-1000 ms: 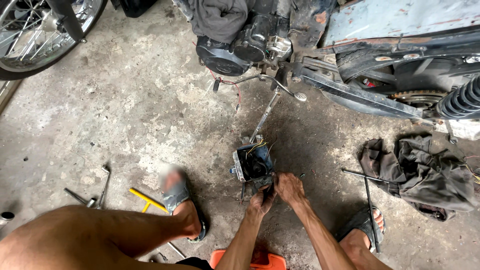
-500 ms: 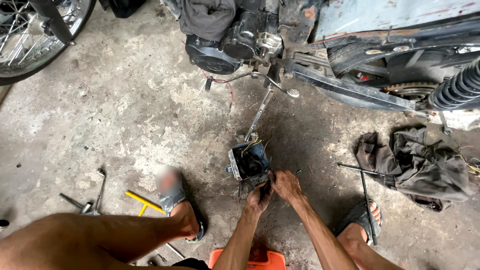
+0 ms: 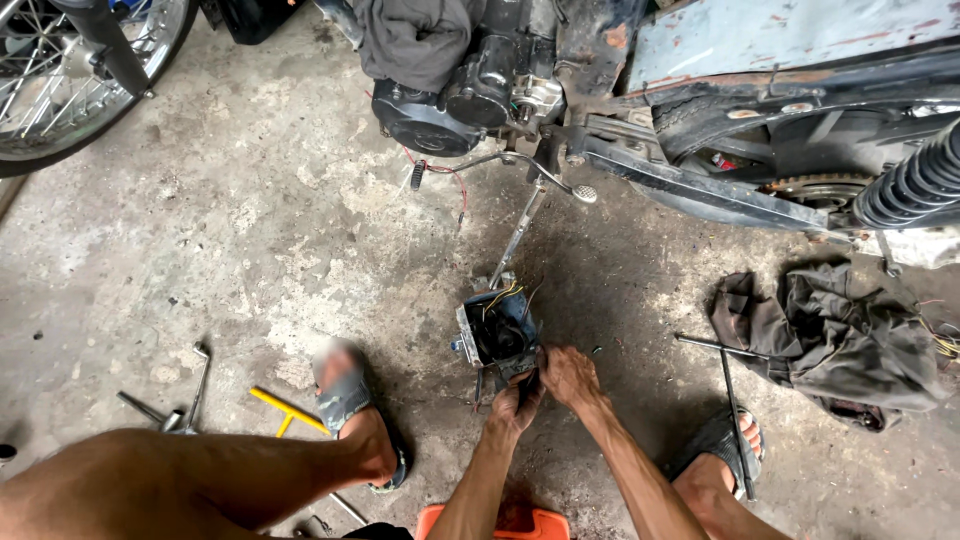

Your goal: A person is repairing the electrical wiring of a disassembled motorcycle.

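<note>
Head view, looking down at a stained concrete floor (image 3: 250, 230). The person sits low, on an orange stool (image 3: 495, 522), knees apart, feet in sandals.

Hands: both meet at the near edge of a small dark housing (image 3: 497, 335) with yellow and black wires spilling from its top. The left hand (image 3: 516, 402) is curled narrow against the lower edge of the housing, fingers closed on a small dark part there; which part exactly, I cannot tell. The right hand (image 3: 567, 375) sits just beside it, fingers bent and touching the lower right corner of the housing. The two hands touch each other.

Location of the housing: on the floor between the feet, just in front of the hands, below the motorcycle engine (image 3: 455, 90). A thin metal rod (image 3: 518, 237) runs from the top of the housing up toward the engine.

Surroundings:
- Left foot (image 3: 350, 400) is left of the housing, near it.
- Yellow T-handle tool (image 3: 285, 410) lies just beside the left foot, with a grey wrench (image 3: 197, 385) further left.
- Right foot (image 3: 725, 450) is right of the hands; a long thin bar (image 3: 735, 410) lies across it.
- Dark crumpled rag (image 3: 830, 340) is on the floor at right, well apart from the hands.
- Spoked wheel (image 3: 70, 80) at top left.
</note>
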